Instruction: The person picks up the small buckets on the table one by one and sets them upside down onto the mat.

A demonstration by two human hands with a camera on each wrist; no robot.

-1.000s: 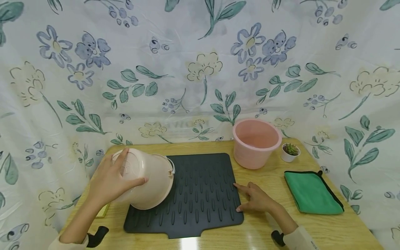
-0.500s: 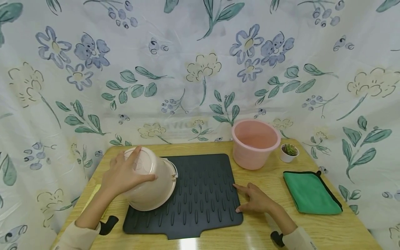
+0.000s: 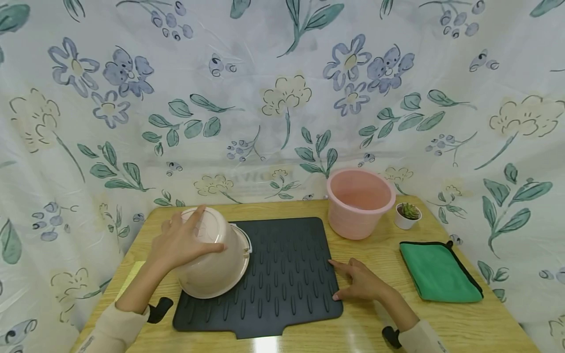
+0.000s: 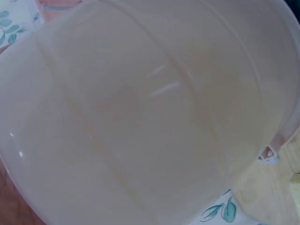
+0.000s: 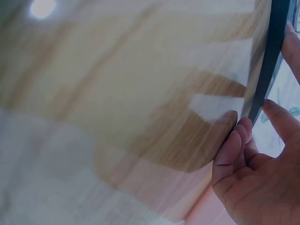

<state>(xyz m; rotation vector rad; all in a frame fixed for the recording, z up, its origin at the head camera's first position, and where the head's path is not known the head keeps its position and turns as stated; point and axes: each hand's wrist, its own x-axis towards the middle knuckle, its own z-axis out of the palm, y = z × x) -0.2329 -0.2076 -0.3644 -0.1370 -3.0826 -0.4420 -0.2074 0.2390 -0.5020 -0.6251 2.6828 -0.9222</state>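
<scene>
A cream bucket is tipped over on the left part of a dark ridged mat, its rim low and toward the mat, its base up and to the left. My left hand grips it near the base, thumb on the near side and fingers over the far side. A white handle shows by the rim. In the left wrist view the bucket's wall fills most of the frame. My right hand touches the mat's right edge with thumb and index fingertips; the right wrist view shows its other fingers bent.
Behind the mat's right corner stands a pink bucket, with a small potted succulent beside it. A folded green cloth lies on the wooden table at right. Something flat and yellow is partly hidden behind my left forearm. A floral curtain hangs behind.
My left hand has moved right with the cream bucket, which has shifted slightly right and turned further rim-down onto the mat. My right hand has kept its place at the mat's edge.
</scene>
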